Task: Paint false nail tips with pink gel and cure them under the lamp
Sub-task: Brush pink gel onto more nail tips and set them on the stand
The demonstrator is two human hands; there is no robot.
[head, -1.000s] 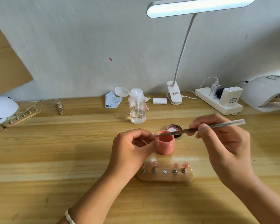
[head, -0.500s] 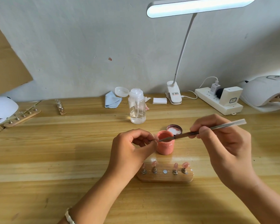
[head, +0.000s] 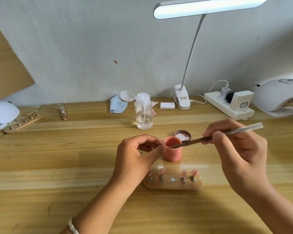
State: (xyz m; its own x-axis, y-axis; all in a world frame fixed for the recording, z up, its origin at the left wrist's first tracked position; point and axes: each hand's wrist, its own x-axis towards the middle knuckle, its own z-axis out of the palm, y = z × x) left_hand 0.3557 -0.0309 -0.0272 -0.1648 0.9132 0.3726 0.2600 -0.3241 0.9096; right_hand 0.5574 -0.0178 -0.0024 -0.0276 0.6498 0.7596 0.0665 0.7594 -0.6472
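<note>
Nail tip (head: 162, 146), barely visible, is pinched in the left hand (head: 139, 157) just left of the open pink gel jar (head: 173, 153), the right hand (head: 240, 149) gripping the brush (head: 210, 138) across its mouth; an overloaded brush could drip or flood the tip.

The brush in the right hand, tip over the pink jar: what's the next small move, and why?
Probably carry the brush tip left to the small piece the left hand pinches beside the gel jar and stroke it. The tip rests at the open jar's mouth, and the holder shows four pink tips with its middle spot bare.
</note>
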